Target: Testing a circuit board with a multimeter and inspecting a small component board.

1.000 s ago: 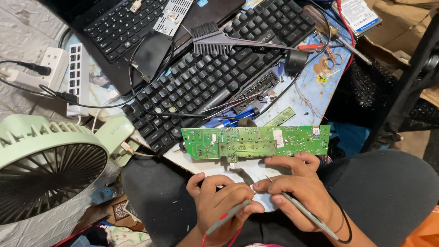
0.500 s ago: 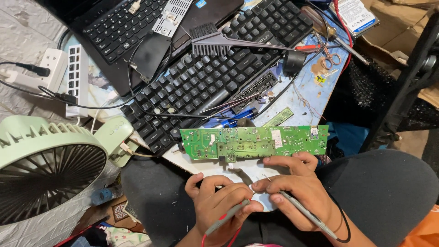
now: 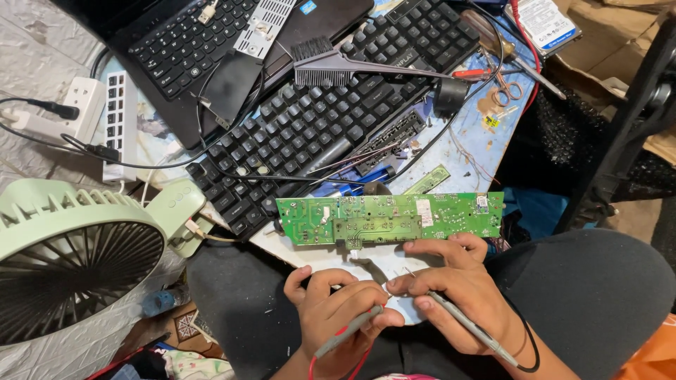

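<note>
Both hands gripping meter probes, tips not yet touching the board.
Left hand (image 3: 338, 320) is closing around a red-wired probe (image 3: 350, 331), right hand (image 3: 451, 295) pinching a black-wired probe (image 3: 468, 325); green circuit board (image 3: 391, 217) is lying just beyond, black keyboard (image 3: 317, 119) farther off.

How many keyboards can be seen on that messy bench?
2. A black loose keyboard lies slanted across the middle, above the green circuit board, with a brush resting on it. The laptop keyboard sits at top left. Clutter could hide others.
</note>
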